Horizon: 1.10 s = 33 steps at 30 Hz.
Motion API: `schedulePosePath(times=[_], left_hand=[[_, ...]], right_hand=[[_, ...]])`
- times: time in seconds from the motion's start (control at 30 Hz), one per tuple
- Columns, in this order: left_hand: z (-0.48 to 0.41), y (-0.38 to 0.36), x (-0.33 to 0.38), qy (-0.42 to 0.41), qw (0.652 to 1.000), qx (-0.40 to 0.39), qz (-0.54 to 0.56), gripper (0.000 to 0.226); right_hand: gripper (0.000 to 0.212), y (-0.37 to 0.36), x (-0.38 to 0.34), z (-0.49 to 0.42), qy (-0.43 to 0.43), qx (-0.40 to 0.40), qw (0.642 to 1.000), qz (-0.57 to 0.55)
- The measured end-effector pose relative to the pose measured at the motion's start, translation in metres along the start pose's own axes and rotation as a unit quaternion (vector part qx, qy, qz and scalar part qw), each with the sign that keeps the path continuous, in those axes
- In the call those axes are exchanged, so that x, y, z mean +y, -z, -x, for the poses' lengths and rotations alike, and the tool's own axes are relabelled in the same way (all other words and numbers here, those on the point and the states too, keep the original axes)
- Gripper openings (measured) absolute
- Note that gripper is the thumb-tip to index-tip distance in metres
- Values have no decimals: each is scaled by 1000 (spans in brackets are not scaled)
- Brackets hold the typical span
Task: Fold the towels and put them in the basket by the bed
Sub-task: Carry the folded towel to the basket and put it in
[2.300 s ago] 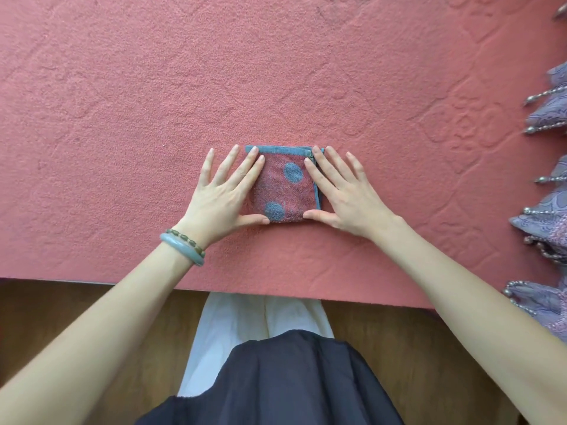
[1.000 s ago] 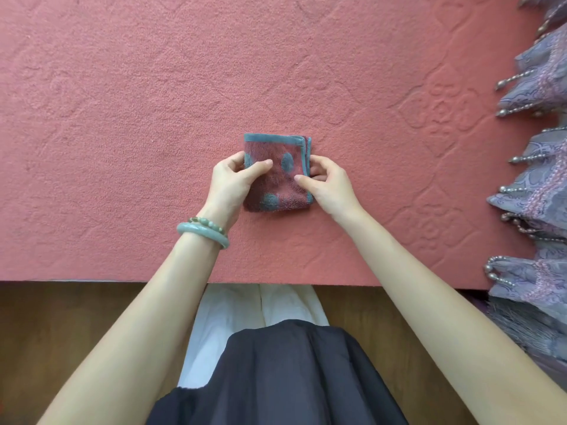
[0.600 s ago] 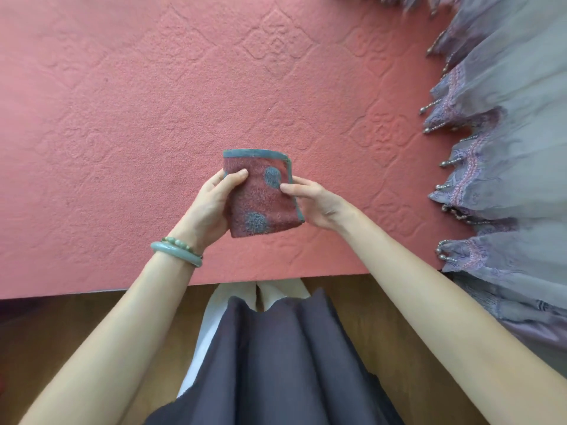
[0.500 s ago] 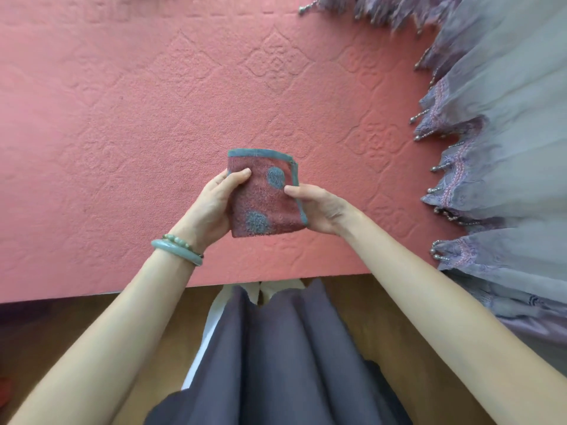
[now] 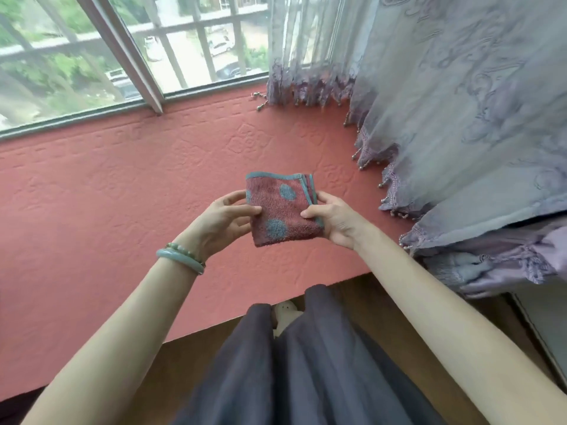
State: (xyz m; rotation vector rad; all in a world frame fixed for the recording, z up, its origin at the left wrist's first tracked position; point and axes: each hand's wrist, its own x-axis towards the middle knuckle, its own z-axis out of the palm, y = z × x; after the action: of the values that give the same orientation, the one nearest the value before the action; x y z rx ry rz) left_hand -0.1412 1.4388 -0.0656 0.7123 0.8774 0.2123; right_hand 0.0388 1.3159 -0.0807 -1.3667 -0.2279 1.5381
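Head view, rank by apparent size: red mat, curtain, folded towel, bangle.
1. red mat and curtain: both fill large areas, too close to rank.
2. folded towel.
3. bangle, smallest.

Hidden and cropped
Behind folded towel (image 5: 283,216): most fingers of left hand (image 5: 219,223) and right hand (image 5: 336,220). Cut by upper frame edge: window (image 5: 92,56), curtain (image 5: 460,102).

Home bedrm: curtains (image 5: 460,102), window (image 5: 92,56) seat.

A jade-green bangle (image 5: 180,261) and a green bead bracelet (image 5: 185,251) ring the wrist behind the left grip (image 5: 225,219). Bare forearms. Dark grey skirt (image 5: 306,363), white cloth (image 5: 283,311) beneath.
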Motion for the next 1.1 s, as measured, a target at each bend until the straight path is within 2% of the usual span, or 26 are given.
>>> schedulePosePath(times=[0.13, 0.23, 0.37, 0.57, 0.7, 0.87, 0.97, 1.03, 1.1], left_hand=[[17, -23, 9, 30, 993, -29, -112, 40], [30, -50, 11, 29, 979, -82, -183, 39], [46, -89, 3, 33, 952, -171, -253, 23], [68, -166, -33, 75, 894, -315, -309, 28], [91, -224, -65, 110, 848, -390, -340, 20], [119, -300, -105, 148, 785, -472, -373, 18], [132, -346, -132, 167, 748, -509, -391, 34], [143, -377, -154, 180, 726, -534, -394, 22], [154, -408, -178, 186, 701, -563, -397, 21]], right_hand=[[46, 1, 3, 48, 35, 66, 997, 2], [41, 5, 11, 89, 52, 111, 992, -20], [43, 17, 25, 153, 86, 169, 980, -66], [37, 33, 55, 264, 157, 228, 950, -145], [45, 48, 82, 330, 177, 284, 922, -196], [35, 73, 107, 405, 217, 340, 880, -251], [49, 93, 123, 448, 232, 368, 854, -285], [40, 107, 133, 477, 241, 385, 840, -297], [26, 122, 143, 506, 247, 406, 826, -304]])
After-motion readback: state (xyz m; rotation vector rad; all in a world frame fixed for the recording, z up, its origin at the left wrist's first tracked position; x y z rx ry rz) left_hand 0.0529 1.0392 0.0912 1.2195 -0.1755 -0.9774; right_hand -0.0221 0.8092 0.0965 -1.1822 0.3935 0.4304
